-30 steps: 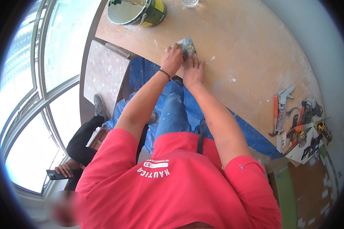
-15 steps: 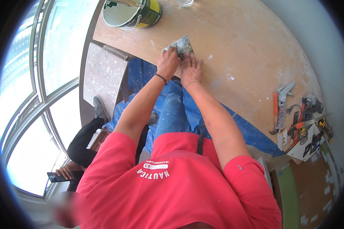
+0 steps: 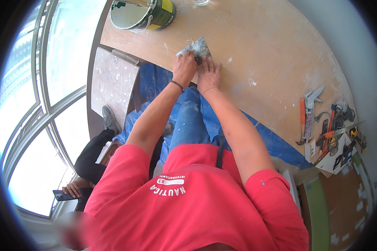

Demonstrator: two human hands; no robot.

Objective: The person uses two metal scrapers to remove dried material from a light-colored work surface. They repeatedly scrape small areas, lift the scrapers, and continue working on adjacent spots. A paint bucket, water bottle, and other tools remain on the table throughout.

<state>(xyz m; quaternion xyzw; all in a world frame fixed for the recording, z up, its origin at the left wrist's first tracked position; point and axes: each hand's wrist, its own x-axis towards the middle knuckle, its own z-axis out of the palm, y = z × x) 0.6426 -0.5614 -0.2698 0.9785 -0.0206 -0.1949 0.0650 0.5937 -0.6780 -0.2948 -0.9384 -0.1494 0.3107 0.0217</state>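
My left hand [image 3: 184, 69] is closed with bent fingers on a grey-white, plaster-smeared flat piece with a pointed far corner [image 3: 201, 47]. This piece lies on the wooden table [image 3: 255, 46] near its front edge; whether it is a scraper blade or a stiff cloth I cannot make out. Just right of it, my right hand [image 3: 208, 76] rests flat on the wood, fingers stretched out and their tips touching or nearly touching the piece's near edge. Something small and dark shows between the two hands, mostly hidden by the left fingers.
A green and yellow bucket [image 3: 166, 14] stands at the far left of the table. Tools crowd the right end, including a caulking gun [image 3: 309, 113], a hammer [image 3: 302, 119] and a handsaw [image 3: 343, 130]. A blue sheet [image 3: 276, 144] covers the floor. At left sits a person holding a phone [image 3: 63, 195].
Both hands keep nearly the same place at the smeared piece. The left fingers have shifted very slightly on it, and the whole view has moved a little.
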